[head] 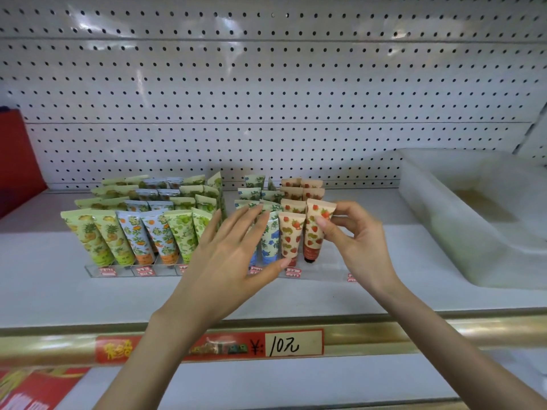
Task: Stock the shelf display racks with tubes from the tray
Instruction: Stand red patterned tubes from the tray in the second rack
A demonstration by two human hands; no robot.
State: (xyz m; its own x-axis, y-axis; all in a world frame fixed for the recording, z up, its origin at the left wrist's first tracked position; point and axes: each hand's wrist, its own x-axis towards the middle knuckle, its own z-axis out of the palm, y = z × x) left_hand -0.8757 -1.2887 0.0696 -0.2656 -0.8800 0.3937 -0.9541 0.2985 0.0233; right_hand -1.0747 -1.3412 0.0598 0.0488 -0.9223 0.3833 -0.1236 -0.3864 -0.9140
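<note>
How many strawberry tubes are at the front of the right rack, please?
2: one strawberry tube stands in the front row; the other, just right of it, is pinched by the right hand. More behind are partly hidden.

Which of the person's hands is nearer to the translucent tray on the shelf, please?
Right. The right hand pinches a strawberry tube just left of the tray; the left hand lies further left, in front of the blue-flowered tubes.
</note>
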